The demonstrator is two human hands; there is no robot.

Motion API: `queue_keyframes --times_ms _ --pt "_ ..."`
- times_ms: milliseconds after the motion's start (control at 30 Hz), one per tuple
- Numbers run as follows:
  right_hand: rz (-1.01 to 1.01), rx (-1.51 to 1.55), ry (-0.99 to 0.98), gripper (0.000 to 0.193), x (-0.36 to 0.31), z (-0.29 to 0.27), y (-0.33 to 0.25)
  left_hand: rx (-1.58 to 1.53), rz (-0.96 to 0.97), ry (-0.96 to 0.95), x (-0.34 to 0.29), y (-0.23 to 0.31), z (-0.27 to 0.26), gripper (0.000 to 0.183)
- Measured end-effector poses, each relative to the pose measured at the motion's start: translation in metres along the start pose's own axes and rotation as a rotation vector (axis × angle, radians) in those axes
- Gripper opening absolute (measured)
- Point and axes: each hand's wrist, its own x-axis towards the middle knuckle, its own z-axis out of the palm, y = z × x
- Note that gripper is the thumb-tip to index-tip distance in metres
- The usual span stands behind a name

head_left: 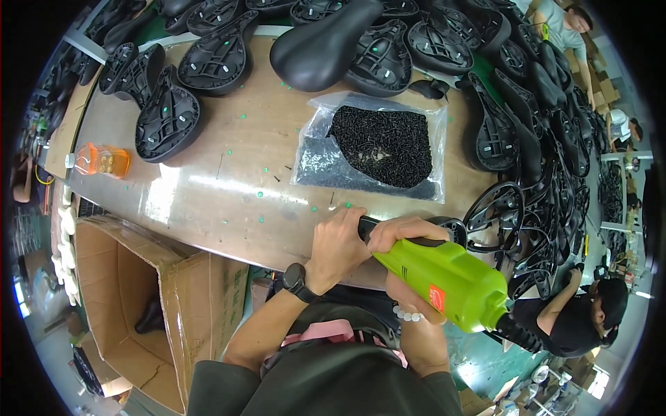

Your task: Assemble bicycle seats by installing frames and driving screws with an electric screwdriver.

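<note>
My right hand (416, 298) is wrapped around a lime-green electric screwdriver (454, 277), held tilted at the near table edge with its black cord end (520, 334) toward the lower right. My left hand (338, 246), with a black watch on the wrist, is closed at the tool's front end beside a small black part (367, 225). Whether that part belongs to the tool or is a separate piece, I cannot tell. Just beyond my hands lies an open clear plastic bag (300, 166) full of black screws (388, 142).
Black bicycle saddles (312, 52) crowd the table's far side and right. Black ring-shaped parts (496, 215) pile up at the right. An orange bottle (104, 161) stands left. Below it is an open cardboard box (201, 305) with a saddle inside. A co-worker (569, 315) sits at right.
</note>
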Motion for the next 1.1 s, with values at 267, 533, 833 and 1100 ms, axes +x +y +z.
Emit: queue_keyframes --times_ms 267,533,833,1100 --pt "-0.049 0.269 0.248 0.107 -0.014 -0.02 -0.043 0.298 -0.165 -0.327 0.004 0.011 -0.061 0.06" --pt "-0.108 0.458 0.25 0.117 -0.032 -0.026 -0.051 0.525 0.327 0.14 0.118 -0.02 -0.023 0.032" --pt "-0.145 0.316 0.356 0.106 -0.031 -0.035 -0.055 0.512 0.461 0.086 0.132 -0.031 -0.014 0.013" --pt "-0.284 0.371 0.246 0.109 -0.035 -0.049 -0.062 0.105 0.406 0.084 0.108 -0.014 -0.025 0.01"
